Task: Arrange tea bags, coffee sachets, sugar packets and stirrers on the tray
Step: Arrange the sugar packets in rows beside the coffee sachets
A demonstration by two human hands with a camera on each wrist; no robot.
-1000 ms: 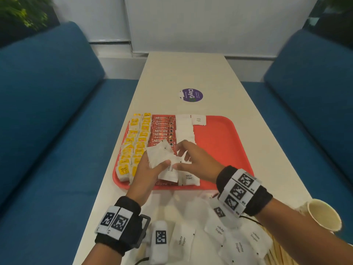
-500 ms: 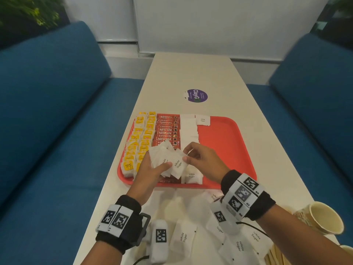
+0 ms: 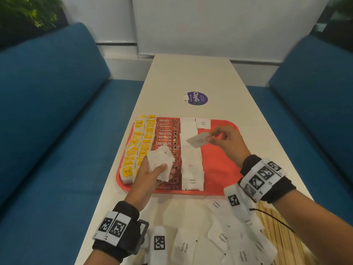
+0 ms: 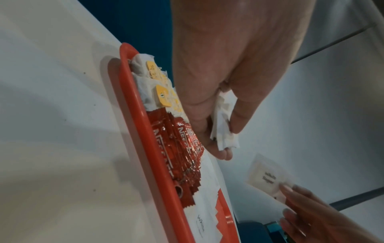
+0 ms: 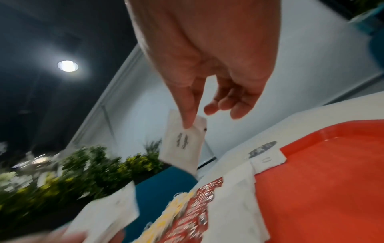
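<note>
Over red plastic tray (image 3: 225,165): right hand (image 3: 227,142) pinching one white paper sugar packet (image 3: 198,140) by a corner, thumb against a fingertip, other fingers loose; packet hanging clear above bare tray floor, beside the white column of laid sugar packets (image 3: 191,155). Left hand (image 3: 150,171) gripping a fanned stack of white sugar packets (image 3: 160,163), thumb on top, held over the red Nescafe coffee sachets (image 3: 168,136). Yellow-tagged tea bags (image 3: 141,142) in leftmost rows. Loose sugar packets (image 3: 221,236) and wooden stirrers (image 3: 277,236) lying on cream tabletop (image 3: 191,73) outside tray.

Risks, judged:
- Corner pinch thin; packet likely to swing or slip, landing askew across the column.
- Fanned stack loosely clamped; outer packets liable to slide out onto coffee row, mixing kinds.
- Lowered hand brushing laid packets, shifting the overlap.
- Second sugar column taking tray floor wanted for stirrers.
</note>
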